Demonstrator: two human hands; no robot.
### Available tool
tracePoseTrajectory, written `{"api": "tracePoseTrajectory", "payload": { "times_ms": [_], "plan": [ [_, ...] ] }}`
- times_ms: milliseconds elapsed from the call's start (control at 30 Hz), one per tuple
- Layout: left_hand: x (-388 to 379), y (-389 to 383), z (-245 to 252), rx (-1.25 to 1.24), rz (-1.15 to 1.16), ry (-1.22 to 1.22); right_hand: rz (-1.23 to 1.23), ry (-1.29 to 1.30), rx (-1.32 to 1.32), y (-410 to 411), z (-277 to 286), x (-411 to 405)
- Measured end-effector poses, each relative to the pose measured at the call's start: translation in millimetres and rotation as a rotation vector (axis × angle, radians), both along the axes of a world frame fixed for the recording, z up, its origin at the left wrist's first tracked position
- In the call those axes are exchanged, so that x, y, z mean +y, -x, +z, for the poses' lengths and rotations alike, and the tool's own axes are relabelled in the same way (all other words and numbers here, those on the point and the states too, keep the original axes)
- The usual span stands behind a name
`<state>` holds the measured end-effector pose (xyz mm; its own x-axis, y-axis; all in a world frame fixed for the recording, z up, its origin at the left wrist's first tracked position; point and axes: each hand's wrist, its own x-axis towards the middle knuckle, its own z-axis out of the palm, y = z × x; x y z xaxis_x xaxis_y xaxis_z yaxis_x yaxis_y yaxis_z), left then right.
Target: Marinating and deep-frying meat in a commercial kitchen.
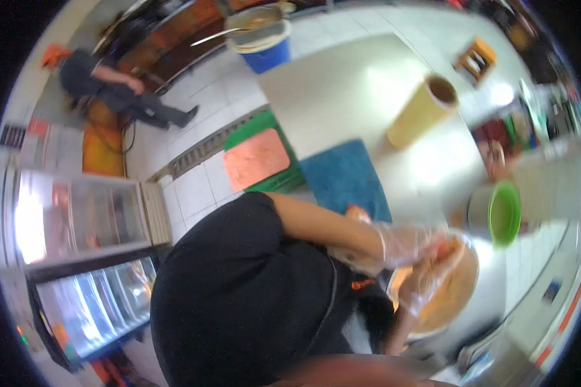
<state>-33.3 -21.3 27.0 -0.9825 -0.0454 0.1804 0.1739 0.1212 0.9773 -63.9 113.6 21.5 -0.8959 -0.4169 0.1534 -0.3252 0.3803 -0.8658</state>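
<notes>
My left hand (423, 245), in a clear plastic glove, reaches from the upper side of the picture. My right hand (430, 280), gloved the same way, comes up from below. The two meet over a large round basin (475, 275) and close around a blurred orange-red piece of food (448, 248). An orange-brown mass (448, 302) fills the basin, its texture too blurred to tell. Beyond my left forearm lies a blue towel (346, 176). A pinkish thing (358, 213) at the towel's edge is partly hidden by that arm.
A large yellowish roll with a hollow core (421, 113) stands on the metal table (339, 87). A green-rimmed container (505, 213) is at its right. Left lies a pink board (256, 159) over a green crate (276, 186). A person (111, 87) is farther off near a blue bucket (268, 55).
</notes>
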Motion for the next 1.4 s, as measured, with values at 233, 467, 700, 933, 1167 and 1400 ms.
{"api": "tracePoseTrajectory", "payload": {
  "times_ms": [233, 467, 700, 933, 1167, 1400],
  "plan": [
    [4, -19, 5, -0.005, -0.091, -0.354, 0.004, 0.233, -0.263, 2, 5, -7],
    [0, -19, 10, 0.355, 0.068, 0.365, 0.09, 0.177, -0.401, 46, -68, 54],
    [19, -10, 16, 0.187, 0.328, 0.018, 0.086, 0.749, -0.88, 34, -38, 27],
    [0, -15, 34, 0.144, 0.13, 0.122, 0.039, 0.826, -0.763, 21, -23, 16],
    [-23, -13, 46, 0.093, -0.188, 0.088, 0.088, 0.887, -0.816, 19, -22, 17],
    [-17, 9, 16, 0.19, -0.178, 0.098, 0.096, 0.95, -0.87, 9, -16, 20]
  ]
}}
